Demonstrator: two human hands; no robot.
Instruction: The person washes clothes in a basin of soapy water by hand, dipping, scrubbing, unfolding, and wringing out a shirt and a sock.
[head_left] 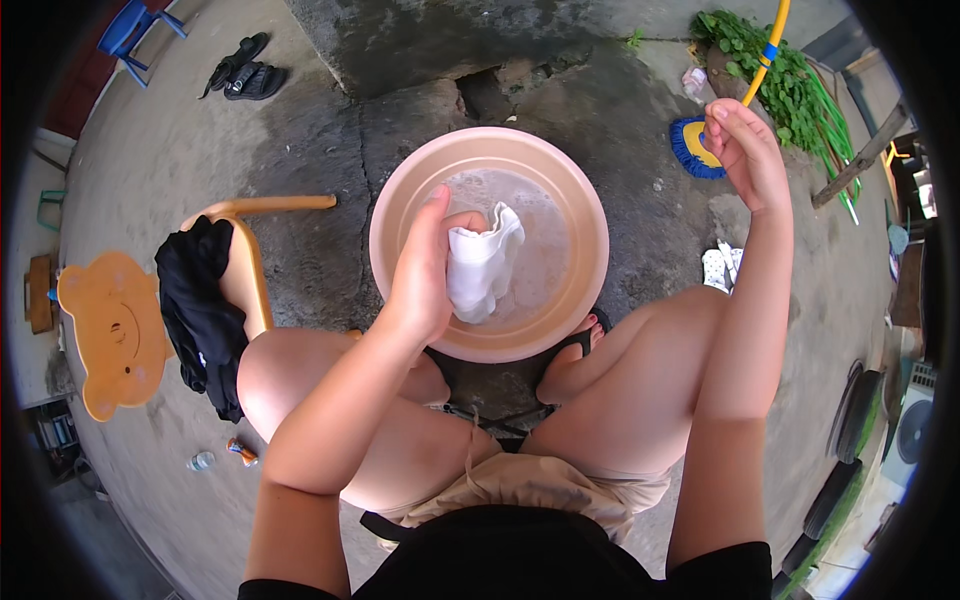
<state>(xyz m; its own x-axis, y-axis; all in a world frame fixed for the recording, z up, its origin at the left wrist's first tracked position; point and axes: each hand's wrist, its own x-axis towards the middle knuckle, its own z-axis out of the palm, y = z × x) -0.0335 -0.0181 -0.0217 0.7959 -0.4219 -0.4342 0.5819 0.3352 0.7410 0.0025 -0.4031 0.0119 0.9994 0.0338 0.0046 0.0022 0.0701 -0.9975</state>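
My left hand [425, 270] is closed around a wet-looking white cloth [480, 270], small like a sock, and holds it up over the basin. Its fingers are mostly hidden behind the cloth. Below stands a round pink plastic basin [590, 245] with cloudy, sudsy water in it, on the ground between my feet. Well out to the right of the basin, my right hand [750, 150] is raised with its fingers curled in and the thumb against them. Whether anything small sits in that pinch does not show.
On the left is a small orange chair [112, 335] with black clothing [200, 310] over it. Black sandals [250, 75] lie farther off. A yellow-handled blue mop head [695, 148], green plants [770, 90] and a white dotted item [718, 268] are at right. Bottles [203, 461] lie lower left.
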